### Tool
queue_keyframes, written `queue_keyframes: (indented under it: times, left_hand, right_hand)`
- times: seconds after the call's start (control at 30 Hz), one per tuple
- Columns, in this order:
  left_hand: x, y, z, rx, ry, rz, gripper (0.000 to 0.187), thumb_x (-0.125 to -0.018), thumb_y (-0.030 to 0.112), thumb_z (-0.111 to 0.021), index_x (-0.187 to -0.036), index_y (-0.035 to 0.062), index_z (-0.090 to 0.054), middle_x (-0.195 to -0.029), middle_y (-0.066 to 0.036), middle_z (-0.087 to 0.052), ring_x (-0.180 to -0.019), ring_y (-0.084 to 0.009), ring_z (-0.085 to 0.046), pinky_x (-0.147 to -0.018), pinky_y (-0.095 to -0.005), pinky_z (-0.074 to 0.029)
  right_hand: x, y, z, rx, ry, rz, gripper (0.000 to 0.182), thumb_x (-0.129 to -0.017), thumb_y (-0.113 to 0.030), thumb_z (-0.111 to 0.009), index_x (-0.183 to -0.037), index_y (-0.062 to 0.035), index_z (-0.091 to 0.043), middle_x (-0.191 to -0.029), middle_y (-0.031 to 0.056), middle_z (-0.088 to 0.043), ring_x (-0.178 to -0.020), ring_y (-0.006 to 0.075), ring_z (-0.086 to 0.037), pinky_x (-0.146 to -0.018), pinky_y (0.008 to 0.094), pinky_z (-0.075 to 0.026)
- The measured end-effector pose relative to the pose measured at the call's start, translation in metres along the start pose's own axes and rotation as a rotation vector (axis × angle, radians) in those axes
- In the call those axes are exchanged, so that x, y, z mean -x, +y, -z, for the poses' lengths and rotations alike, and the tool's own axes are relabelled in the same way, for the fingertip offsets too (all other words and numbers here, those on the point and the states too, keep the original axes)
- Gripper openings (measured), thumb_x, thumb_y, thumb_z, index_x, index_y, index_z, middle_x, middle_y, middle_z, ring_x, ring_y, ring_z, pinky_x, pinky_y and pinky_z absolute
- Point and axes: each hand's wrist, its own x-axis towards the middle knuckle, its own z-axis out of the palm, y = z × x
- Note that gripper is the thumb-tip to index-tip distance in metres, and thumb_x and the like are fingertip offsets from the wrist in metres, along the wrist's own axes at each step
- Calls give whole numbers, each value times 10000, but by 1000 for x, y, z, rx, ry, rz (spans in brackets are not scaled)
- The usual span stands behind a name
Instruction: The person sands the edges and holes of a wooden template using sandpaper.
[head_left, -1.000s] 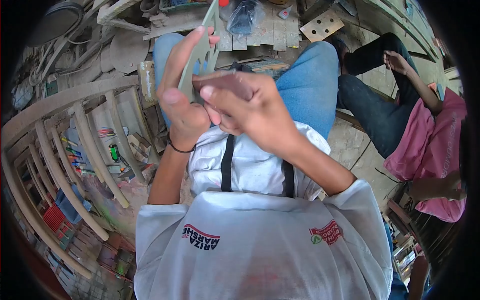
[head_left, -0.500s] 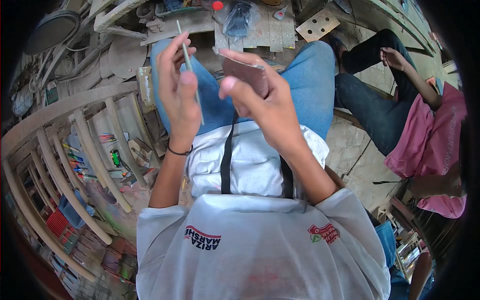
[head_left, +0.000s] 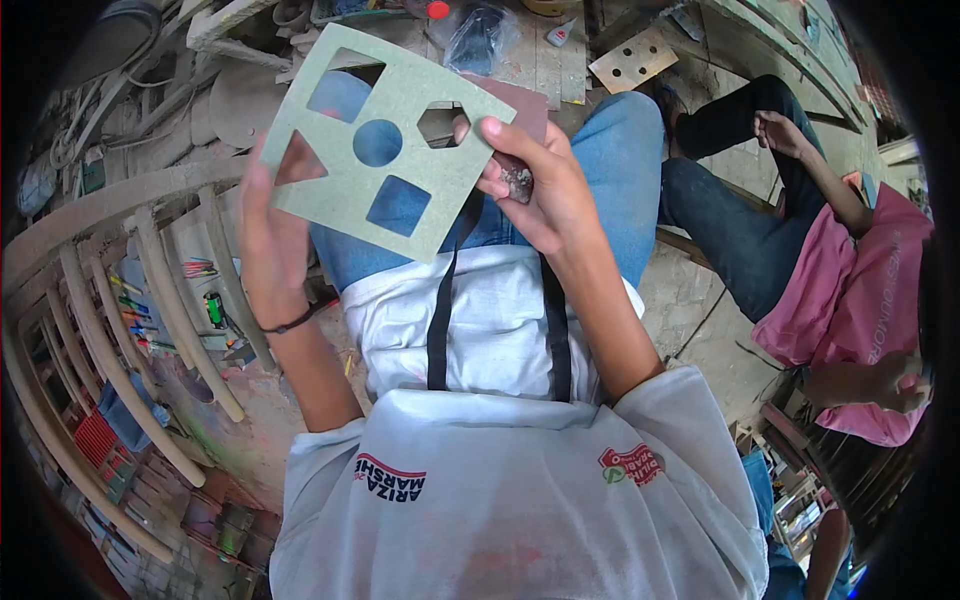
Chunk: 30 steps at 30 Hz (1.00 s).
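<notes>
A pale green board (head_left: 412,165) with shaped cut-outs, including a circle, a hexagon and a triangle, is tilted with its broad face toward me above my lap. My right hand (head_left: 545,185) pinches its right corner, thumb on the face. That same hand also holds a reddish-brown sheet (head_left: 518,103), which looks like sandpaper, partly behind the board; a speckled dark part of it shows beneath the thumb. My left hand (head_left: 272,235), somewhat blurred, grips the board's left edge, its fingers mostly hidden behind it.
A co-worker in a pink shirt (head_left: 865,300) sits at the right. Beyond my knees, a slatted wooden bench (head_left: 545,75) bears a clear plastic bag (head_left: 478,40), a small bottle (head_left: 560,33) and a red lid (head_left: 437,10). A board with holes (head_left: 632,62) lies beside it. Curved wooden slats (head_left: 180,300) stand left.
The green board, edge-on before, has been turned to show its face. My right hand has come to its right corner, sheet still in hand; my left hand has moved left and down.
</notes>
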Motion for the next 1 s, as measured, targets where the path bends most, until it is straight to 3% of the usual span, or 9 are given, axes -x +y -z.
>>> queue_keyframes:
  times: [0.13,0.2,0.33,0.47,0.67,0.73,0.83,0.93,1.0]
  left_hand:
    - [14,-32,-27,867,-246,-111,992,-822,650,-505,-1468,4,-119,-1462,-311,-213,-1368,-431,-214,-1110,-521,-204]
    - [15,-23,-47,480,10,-98,1066,-779,694,-523,-1474,16,-83,-1485,-311,-126,-1378,-460,-150,-1108,-565,-175]
    - [-7,-20,-45,686,-124,-141,1076,-752,730,-523,-1480,50,-117,-1503,-302,-37,-1384,-476,-99,-1084,-550,-218]
    - [-17,-27,-40,1034,-351,-159,943,-765,719,-501,-1382,31,-312,-1497,-308,-36,-1379,-500,-37,-1099,-635,-99]
    - [-10,-10,-34,839,-106,-97,817,-797,677,-476,-1266,15,-384,-1465,-323,-142,-1377,-487,-93,-1085,-663,-143]
    - [-9,-3,-33,741,-65,-1,761,-854,621,-428,-1277,-12,-410,-1349,-351,-345,-1269,-481,-359,-971,-577,-370]
    - [-17,9,-25,538,-154,193,682,-897,544,-394,-1279,-21,-404,-1310,-348,-399,-1206,-453,-450,-946,-504,-441]
    - [-21,20,-38,483,-265,255,614,-922,474,-389,-1283,-22,-397,-1262,-363,-444,-1136,-432,-523,-847,-409,-508]
    - [-19,22,-51,519,-118,290,532,-918,411,-430,-1241,-10,-448,-1168,-281,-546,-983,-311,-606,-743,-347,-520]
  right_hand:
    - [-5,22,-2,-232,-24,-99,187,-860,-74,-635,-1021,1,-576,-830,48,-612,-604,68,-499,-494,218,-391]
    - [-6,36,-4,-305,-6,-115,171,-860,-65,-633,-1007,-1,-574,-821,47,-606,-610,72,-500,-499,221,-394]
    - [-3,50,-12,-283,-22,-198,129,-858,-55,-634,-954,-12,-559,-778,38,-563,-617,96,-502,-501,236,-390]
    - [-7,49,-8,-305,-20,-156,101,-849,-48,-635,-882,-15,-545,-748,31,-553,-605,101,-494,-497,240,-379]
    - [-5,25,8,647,163,278,263,-848,-34,-630,-1105,26,-627,-761,-23,-579,-665,99,-537,-588,284,-449]
    - [-5,12,6,729,44,426,381,-806,34,-621,-1183,-22,-621,-803,14,-604,-611,98,-490,-566,250,-423]
    - [-9,-29,-2,1639,-538,537,527,-700,27,-649,-1184,-185,-641,-811,87,-585,-696,220,-575,-607,313,-476]
    - [-23,-38,-8,1721,-822,878,489,-711,-27,-670,-1174,-182,-642,-854,75,-578,-709,257,-589,-616,339,-492]
    - [-29,-44,-14,1801,-919,843,456,-704,-100,-693,-1150,-187,-650,-889,69,-566,-728,244,-585,-623,356,-499]
